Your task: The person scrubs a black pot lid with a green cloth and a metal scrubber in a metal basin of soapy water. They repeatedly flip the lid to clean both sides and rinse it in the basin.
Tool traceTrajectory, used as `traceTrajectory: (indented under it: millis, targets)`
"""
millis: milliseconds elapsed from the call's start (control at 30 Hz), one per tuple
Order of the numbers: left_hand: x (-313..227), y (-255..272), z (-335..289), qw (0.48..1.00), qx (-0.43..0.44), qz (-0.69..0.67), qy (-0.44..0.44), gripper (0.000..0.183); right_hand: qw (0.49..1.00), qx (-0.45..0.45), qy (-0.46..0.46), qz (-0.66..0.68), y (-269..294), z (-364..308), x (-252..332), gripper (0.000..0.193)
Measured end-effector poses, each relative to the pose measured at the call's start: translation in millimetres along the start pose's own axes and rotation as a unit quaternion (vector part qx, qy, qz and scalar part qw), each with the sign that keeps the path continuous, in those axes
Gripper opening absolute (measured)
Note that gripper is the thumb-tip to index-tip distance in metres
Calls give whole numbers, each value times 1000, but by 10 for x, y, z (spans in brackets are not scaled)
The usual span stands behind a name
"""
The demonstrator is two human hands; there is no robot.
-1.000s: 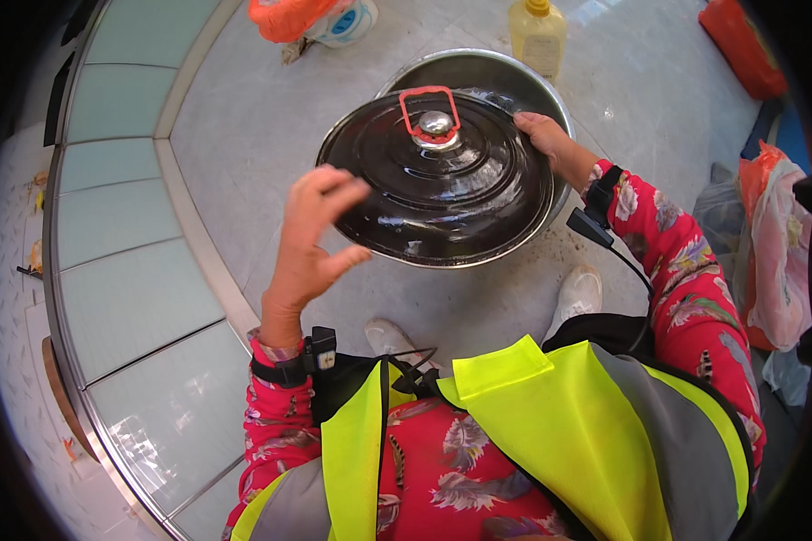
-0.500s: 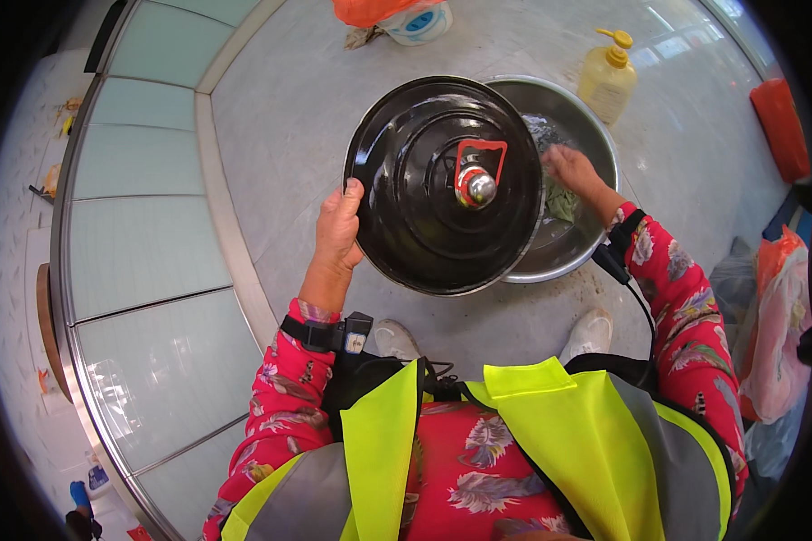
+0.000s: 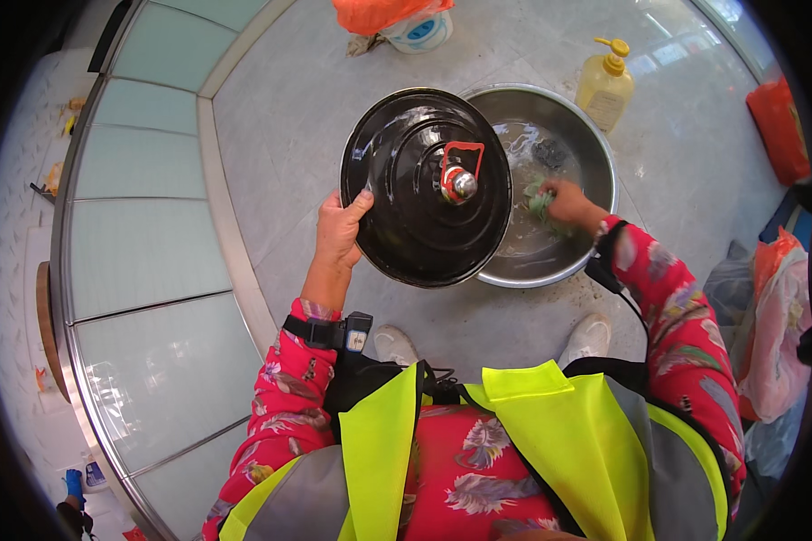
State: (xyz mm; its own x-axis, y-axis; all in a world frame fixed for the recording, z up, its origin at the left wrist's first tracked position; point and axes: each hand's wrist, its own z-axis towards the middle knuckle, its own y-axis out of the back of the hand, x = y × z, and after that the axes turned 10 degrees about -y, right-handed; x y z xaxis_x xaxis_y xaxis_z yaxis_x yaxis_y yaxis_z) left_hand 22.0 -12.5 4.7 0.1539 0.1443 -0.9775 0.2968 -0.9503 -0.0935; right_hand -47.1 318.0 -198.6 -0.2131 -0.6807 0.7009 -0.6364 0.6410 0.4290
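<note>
My left hand (image 3: 341,233) grips the left rim of a round black pot lid (image 3: 397,225), thumb on top and fingers underneath. The lid is tilted, wet and shiny, with a silver knob and a red wire loop at its centre. It overlaps the left side of a steel basin (image 3: 550,273) on the floor. Inside the basin, my right hand (image 3: 570,206) is closed on a crumpled green rag (image 3: 541,202), slightly blurred, over shallow cloudy water. A dark, tangled clump (image 3: 549,153) lies in the water behind that hand.
A yellow pump bottle (image 3: 604,88) stands beyond the basin. A white bucket with orange plastic (image 3: 419,32) is at the far side. Glass panels (image 3: 149,243) run along the left. To the right are a red package (image 3: 779,131) and plastic bags (image 3: 776,334).
My right hand has come down from beside the lid into the basin and now holds the green rag, which lay there before. The lid has shifted slightly left, uncovering more of the basin.
</note>
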Motion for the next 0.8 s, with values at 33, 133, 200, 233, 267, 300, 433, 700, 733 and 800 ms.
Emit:
traceTrajectory:
  millis: [33,133,200,233,267,300,433,700,733,800]
  targets:
    - [2,-3,-2,1000,4,-10,-1,23,992,29,-1,127,100,-61,87,38]
    - [24,-24,-12,1000,-3,-19,-2,23,930,120,86,336,290,-419,565,37]
    - [34,-53,-17,1000,0,-14,-10,22,900,148,218,348,292,-713,981,40]
    - [22,-75,-20,1000,-3,7,-15,21,913,66,295,273,233,-794,1239,39]
    - [18,-100,-36,999,-3,25,-20,20,901,83,331,268,209,-895,1438,40]
    - [21,-154,-42,999,9,34,-35,19,886,18,386,255,130,-953,1659,40]
    - [-5,-378,-69,993,16,70,-99,17,848,-133,490,153,-3,-856,2317,43]
    - [-68,-506,-126,989,61,77,-106,18,828,-354,420,110,488,-145,2424,41]
    - [-71,-488,-130,990,66,75,-97,18,847,-355,384,100,583,-32,2341,43]
    - [-74,-464,-139,991,70,63,-100,18,871,-358,325,88,748,176,2123,45]
